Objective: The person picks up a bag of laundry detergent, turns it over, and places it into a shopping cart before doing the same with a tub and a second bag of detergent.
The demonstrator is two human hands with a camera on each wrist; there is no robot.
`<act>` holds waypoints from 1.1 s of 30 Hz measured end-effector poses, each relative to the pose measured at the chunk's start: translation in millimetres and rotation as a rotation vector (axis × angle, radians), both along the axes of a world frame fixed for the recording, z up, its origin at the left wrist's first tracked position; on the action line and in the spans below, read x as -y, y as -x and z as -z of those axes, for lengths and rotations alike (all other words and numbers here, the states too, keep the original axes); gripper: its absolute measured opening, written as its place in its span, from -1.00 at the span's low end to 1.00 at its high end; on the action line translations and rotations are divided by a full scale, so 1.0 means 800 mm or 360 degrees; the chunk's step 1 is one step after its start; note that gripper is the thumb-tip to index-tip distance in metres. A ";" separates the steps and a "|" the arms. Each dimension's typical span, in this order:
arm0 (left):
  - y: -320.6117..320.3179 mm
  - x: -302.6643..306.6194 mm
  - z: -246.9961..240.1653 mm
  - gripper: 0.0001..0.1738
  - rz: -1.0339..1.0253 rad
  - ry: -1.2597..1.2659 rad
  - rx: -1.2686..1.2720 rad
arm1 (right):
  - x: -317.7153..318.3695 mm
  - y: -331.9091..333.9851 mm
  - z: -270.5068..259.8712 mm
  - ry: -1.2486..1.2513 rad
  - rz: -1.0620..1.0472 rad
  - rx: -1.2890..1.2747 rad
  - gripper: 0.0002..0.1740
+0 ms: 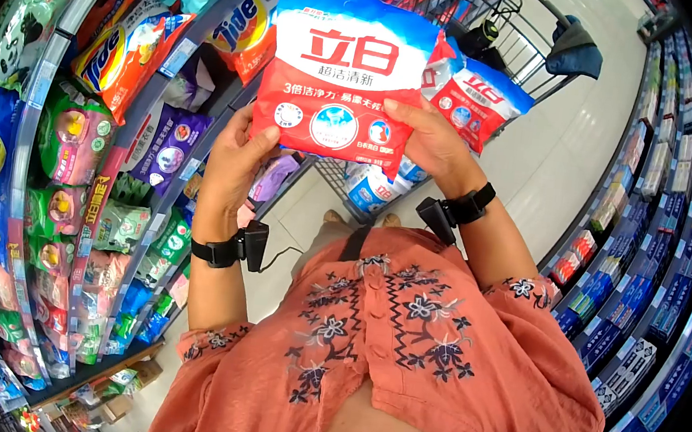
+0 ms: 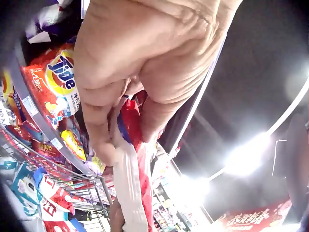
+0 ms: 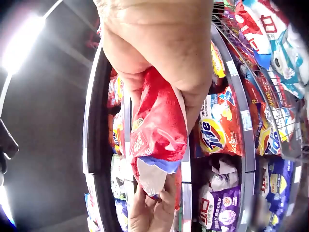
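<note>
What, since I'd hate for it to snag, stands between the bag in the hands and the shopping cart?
Nothing visible blocks the gap between the held bag and the shopping cart. A similar red, white and blue bag lies in the cart, just past the right hand, and might crowd that spot.

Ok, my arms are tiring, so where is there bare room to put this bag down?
Bare floor lies between the cart and the right-hand shelves, with a smaller patch between the left-hand shelves and your trousers, crossed by a cable. Both sets of shelves are crowded, and bags bunch in the cart, partly hidden by the held bag.
</note>
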State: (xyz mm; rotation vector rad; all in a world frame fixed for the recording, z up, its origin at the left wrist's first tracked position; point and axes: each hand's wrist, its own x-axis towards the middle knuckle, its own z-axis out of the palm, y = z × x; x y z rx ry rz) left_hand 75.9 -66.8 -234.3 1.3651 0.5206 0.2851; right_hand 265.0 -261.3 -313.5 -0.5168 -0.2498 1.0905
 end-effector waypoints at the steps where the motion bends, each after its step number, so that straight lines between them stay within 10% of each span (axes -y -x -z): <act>1: 0.000 0.000 0.003 -0.37 -0.0021 -0.0045 -0.0001 | 0.000 -0.001 0.001 0.0005 -0.0004 0.0009 -0.38; 14: -0.010 -0.012 0.006 -0.14 0.0162 0.0054 0.0077 | 0.008 0.005 -0.016 0.0139 -0.0123 0.0173 -0.36; 33: -0.018 -0.006 0.015 -0.53 -0.0312 -0.0028 0.0155 | 0.005 0.018 -0.023 0.0189 -0.0172 0.0272 -0.33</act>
